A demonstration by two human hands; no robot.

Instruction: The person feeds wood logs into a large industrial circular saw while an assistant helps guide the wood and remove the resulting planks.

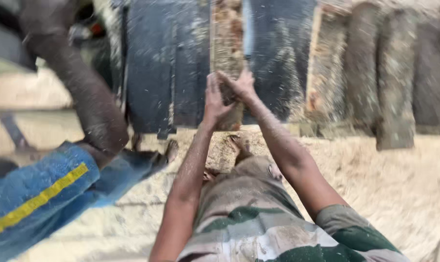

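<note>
I see rough, sawdust-caked wood in the narrow plank [226,43] that my left hand [213,99] and right hand [240,85] clasp. The dark machine bed [166,68] under it looks like matt metal, speckled with pale dust. The logs [385,73] at its right edge are coarse and barky. Loose sawdust [404,189] covers the floor, fluffy and dull. The co-worker's blue sleeve [40,189] is woven cloth with a matt yellow stripe.
</note>
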